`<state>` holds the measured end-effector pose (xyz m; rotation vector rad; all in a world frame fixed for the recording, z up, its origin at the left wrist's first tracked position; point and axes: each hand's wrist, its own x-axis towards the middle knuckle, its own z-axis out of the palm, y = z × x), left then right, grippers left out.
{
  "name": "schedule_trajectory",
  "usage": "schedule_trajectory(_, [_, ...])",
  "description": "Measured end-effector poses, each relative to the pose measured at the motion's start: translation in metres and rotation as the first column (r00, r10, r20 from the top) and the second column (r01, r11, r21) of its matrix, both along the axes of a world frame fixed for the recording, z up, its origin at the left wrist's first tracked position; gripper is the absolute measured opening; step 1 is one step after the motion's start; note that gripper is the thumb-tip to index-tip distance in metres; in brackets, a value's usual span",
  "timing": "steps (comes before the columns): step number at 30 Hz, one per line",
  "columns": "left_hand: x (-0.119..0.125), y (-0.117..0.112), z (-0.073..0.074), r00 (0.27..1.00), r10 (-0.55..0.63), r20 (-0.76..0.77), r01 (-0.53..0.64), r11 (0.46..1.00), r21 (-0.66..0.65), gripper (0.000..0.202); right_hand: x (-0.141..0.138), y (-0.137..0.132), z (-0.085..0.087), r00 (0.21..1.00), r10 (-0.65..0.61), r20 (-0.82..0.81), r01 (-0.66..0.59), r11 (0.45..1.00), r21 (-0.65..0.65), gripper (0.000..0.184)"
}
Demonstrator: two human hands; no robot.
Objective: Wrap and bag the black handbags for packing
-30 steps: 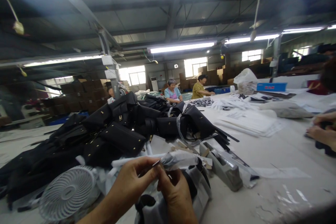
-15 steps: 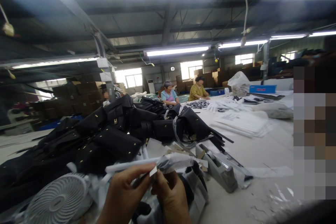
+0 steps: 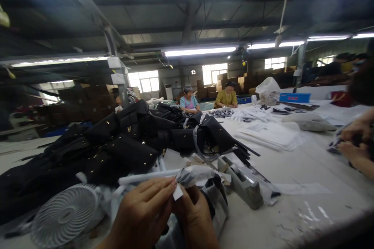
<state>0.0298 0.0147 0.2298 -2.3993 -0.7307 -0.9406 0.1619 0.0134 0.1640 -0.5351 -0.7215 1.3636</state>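
Note:
Low in the middle, my two hands meet at the end of a dark bag strap wrapped in clear plastic and whitish film [image 3: 195,176]. My left hand [image 3: 143,208] is closed, its fingertips pinching the strap's end beside a small white piece [image 3: 177,192], perhaps paper or card. My right hand [image 3: 195,214] is curled around the strap from below, with its thumb near the white piece. Its other fingers are partly hidden. Beneath my hands lies a black bag part with grey-white wrapping [image 3: 219,206], mostly covered by them.
Black bags [image 3: 128,155] with gold studs are heaped at left. A white fan [image 3: 66,216] stands at lower left. To the right is a grey tape dispenser [image 3: 244,184]. White sheets [image 3: 269,136] lie beyond. A co-worker's hands [image 3: 358,140] work at the right edge.
The white piece now tilts downward between my hands, and my left fingers have closed further over the strap's end. The view has shifted slightly; a co-worker's hands now show at right.

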Motion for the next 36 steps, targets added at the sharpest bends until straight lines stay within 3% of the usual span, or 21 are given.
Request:
schedule_trajectory(5, [-0.003,-0.006,-0.002,0.995,0.037,-0.096,-0.033,0.998,0.045,0.040,0.001,-0.002,0.000,0.998,0.040,-0.048,-0.042,0.998,-0.038,0.037])
schedule_trajectory(10, [-0.009,-0.005,-0.005,0.988,0.093,-0.126,-0.090,0.995,0.029,0.043,0.004,-0.003,-0.004,0.977,0.071,-0.203,-0.074,0.997,-0.010,0.036])
schedule_trajectory(13, [-0.009,-0.003,-0.006,0.993,0.088,-0.078,-0.093,0.994,-0.059,0.043,0.009,-0.004,-0.003,0.993,0.089,-0.083,-0.086,0.996,0.039,0.034])
schedule_trajectory(15, [-0.009,-0.002,-0.005,0.997,0.078,0.024,-0.071,0.978,-0.196,0.038,0.012,-0.005,-0.002,0.997,0.077,0.011,-0.077,0.996,0.037,0.038])
schedule_trajectory(17, [-0.008,0.001,-0.002,0.978,0.098,0.182,-0.015,0.913,-0.407,0.029,0.014,-0.005,-0.002,0.997,0.054,0.061,-0.055,0.998,0.017,0.040])
schedule_trajectory(18, [-0.007,0.003,0.001,0.958,0.125,0.260,0.030,0.853,-0.521,0.026,0.015,-0.005,-0.002,0.996,0.041,0.084,-0.042,0.999,0.012,0.040])
schedule_trajectory(22, [-0.004,0.015,0.009,0.869,0.243,0.431,0.279,0.478,-0.833,0.028,0.018,-0.005,-0.003,0.985,-0.005,0.171,0.000,1.000,0.030,0.041])
schedule_trajectory(24, [-0.003,0.021,0.010,0.853,0.255,0.456,0.377,0.304,-0.875,0.035,0.020,-0.005,-0.002,0.982,-0.019,0.189,0.012,0.999,0.039,0.040])
schedule_trajectory(26, [-0.002,0.028,0.010,0.856,0.234,0.461,0.425,0.189,-0.885,0.039,0.021,-0.005,-0.001,0.977,-0.030,0.210,0.022,0.999,0.040,0.042])
schedule_trajectory(28, [-0.002,0.033,0.009,0.874,0.202,0.442,0.419,0.146,-0.896,0.042,0.021,-0.005,0.000,0.973,-0.052,0.226,0.042,0.998,0.049,0.046])
schedule_trajectory(31, [-0.003,0.038,0.008,0.892,0.192,0.408,0.383,0.155,-0.911,0.044,0.020,-0.006,-0.001,0.976,-0.078,0.203,0.063,0.995,0.080,0.049])
schedule_trajectory(36, [-0.004,0.031,0.007,0.890,0.208,0.406,0.381,0.150,-0.912,0.035,0.020,-0.005,-0.007,0.977,0.021,0.214,-0.043,0.994,0.100,0.044])
